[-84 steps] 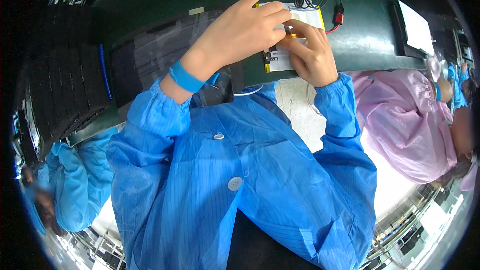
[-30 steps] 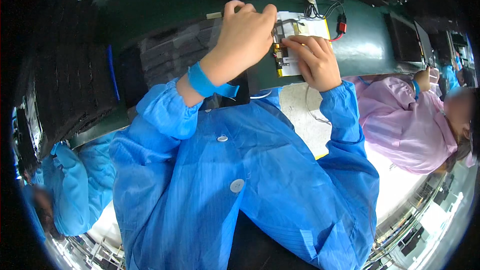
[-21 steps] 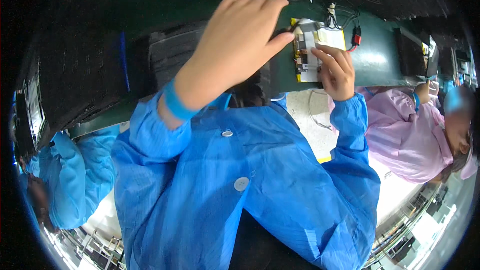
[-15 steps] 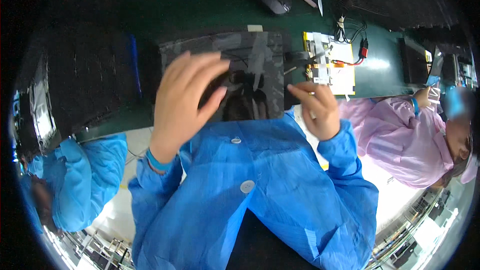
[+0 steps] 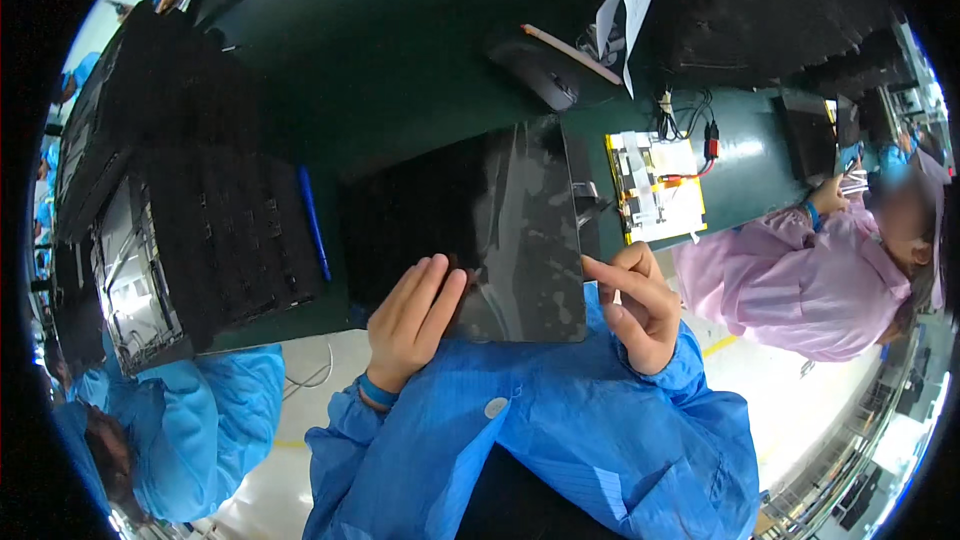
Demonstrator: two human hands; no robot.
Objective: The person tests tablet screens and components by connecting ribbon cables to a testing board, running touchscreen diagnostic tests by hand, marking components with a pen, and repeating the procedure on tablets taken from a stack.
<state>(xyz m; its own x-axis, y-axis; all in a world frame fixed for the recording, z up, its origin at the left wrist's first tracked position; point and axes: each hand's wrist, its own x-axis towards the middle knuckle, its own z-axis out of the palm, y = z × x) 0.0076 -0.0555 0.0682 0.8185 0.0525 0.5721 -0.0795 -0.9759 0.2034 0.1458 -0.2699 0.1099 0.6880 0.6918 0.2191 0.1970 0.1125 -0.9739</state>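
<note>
A dark flat panel [image 5: 500, 230] with a glossy film lies on the green table [image 5: 400, 70] just in front of me. My left hand [image 5: 410, 320] rests flat on its near left part, fingers stretched and together, holding nothing. At the panel's near right edge is my right hand [image 5: 640, 305]; its forefinger points at and touches that edge while the other fingers curl loosely. A small yellow-edged board [image 5: 655, 190] with red and black wires lies on the table right of the panel, apart from both hands.
Stacked black trays [image 5: 200, 220] stand at the left, with a blue pen [image 5: 312, 220] beside them. A black mouse [image 5: 545, 75] and a paper sheet [image 5: 630, 0] lie at the back. A person in pink [image 5: 800, 280] works at the right, another in blue [image 5: 190, 420] at the lower left.
Both hands had the yellow-edged board raised close to the camera. The board now lies on the table, and both hands have dropped to the near edge of the dark panel.
</note>
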